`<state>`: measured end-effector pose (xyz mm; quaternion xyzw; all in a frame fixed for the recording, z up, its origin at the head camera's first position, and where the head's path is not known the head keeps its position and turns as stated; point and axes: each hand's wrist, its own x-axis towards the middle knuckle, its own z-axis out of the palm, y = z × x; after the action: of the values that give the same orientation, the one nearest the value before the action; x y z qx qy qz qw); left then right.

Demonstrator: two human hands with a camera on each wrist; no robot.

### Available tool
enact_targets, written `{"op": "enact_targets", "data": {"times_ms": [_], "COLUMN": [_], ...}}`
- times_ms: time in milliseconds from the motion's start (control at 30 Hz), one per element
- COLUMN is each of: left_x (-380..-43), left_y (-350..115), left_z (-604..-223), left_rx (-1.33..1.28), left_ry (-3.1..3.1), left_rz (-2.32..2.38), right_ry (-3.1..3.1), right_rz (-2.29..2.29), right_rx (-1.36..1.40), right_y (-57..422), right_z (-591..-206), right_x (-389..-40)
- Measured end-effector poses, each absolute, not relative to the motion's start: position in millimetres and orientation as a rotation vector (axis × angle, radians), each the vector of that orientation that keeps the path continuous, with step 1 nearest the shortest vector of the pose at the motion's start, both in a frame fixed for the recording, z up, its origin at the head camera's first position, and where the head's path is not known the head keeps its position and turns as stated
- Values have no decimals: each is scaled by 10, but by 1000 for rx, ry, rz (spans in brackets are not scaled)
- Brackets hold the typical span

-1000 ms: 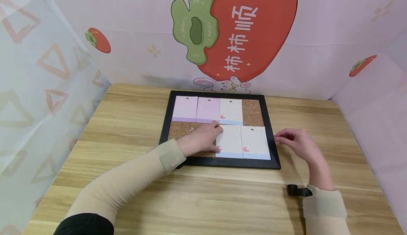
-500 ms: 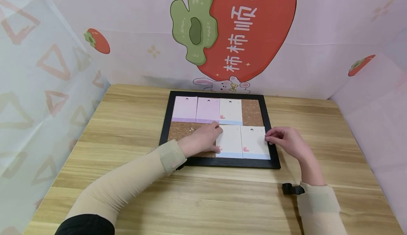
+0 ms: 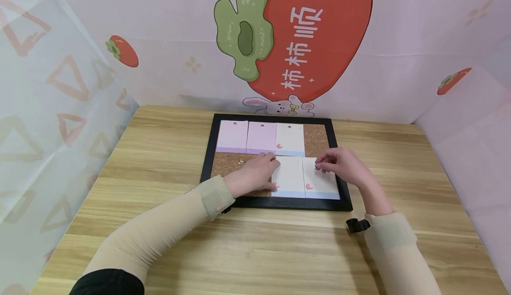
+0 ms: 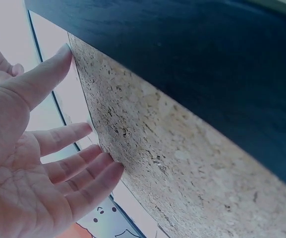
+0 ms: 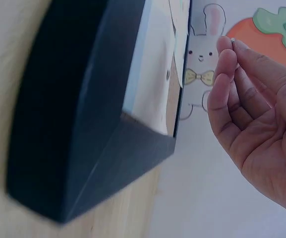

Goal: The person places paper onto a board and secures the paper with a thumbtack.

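Note:
A black-framed cork board (image 3: 287, 203) lies on the table. My left hand (image 3: 255, 174) reaches over its lower left part, thumb and fingertips on the left edge of a white card (image 3: 289, 177). In the left wrist view this hand (image 4: 38, 163) has its fingers extended and apart. My right hand (image 3: 343, 166) is over the upper part of the rightmost white card (image 3: 321, 186). Its thumb and forefinger pinch a tiny silvery thumbtack (image 5: 233, 41), mostly hidden by the fingertips. A tack (image 5: 168, 75) shows on a card in the right wrist view.
Along the board's top row are two purple cards (image 3: 231, 137) and a white card (image 3: 290, 140), each with a tack. Bare cork (image 3: 316, 139) shows at upper right and lower left. A printed cloth backdrop (image 3: 167, 64) rises behind the wooden table (image 3: 255, 250).
My right hand has moved left and away from me, from beside the board's right edge to over the rightmost white card. The left hand has stayed in place.

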<state>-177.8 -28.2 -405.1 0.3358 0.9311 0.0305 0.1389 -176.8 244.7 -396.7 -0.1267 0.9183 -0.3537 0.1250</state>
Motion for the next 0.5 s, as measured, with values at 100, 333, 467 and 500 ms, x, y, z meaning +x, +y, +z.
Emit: {"op": "enact_targets", "data": {"times_ms": [100,333,467,500], "left_x": [-1778,-1776,-1777,-1779], "left_y": [-281,-278,-274,-272], "left_z": [-4052,-4052,-4045,-4044], "left_rx": [969,952,942,941], "left_ry": [2697,2696,2698,2697], "left_rz": [75,67,68,68], "right_ry": [2666,2609,2590,2584], "right_rz": [-1033,-1053,-1032,-1030], "right_rx": [-371,-394,-356,-346], "right_y": [2372,2216,2132,2109], "right_z": [-3961,-3974,-4002,-4008], "right_x": [-1835,-1968,-2021,-2030]}}
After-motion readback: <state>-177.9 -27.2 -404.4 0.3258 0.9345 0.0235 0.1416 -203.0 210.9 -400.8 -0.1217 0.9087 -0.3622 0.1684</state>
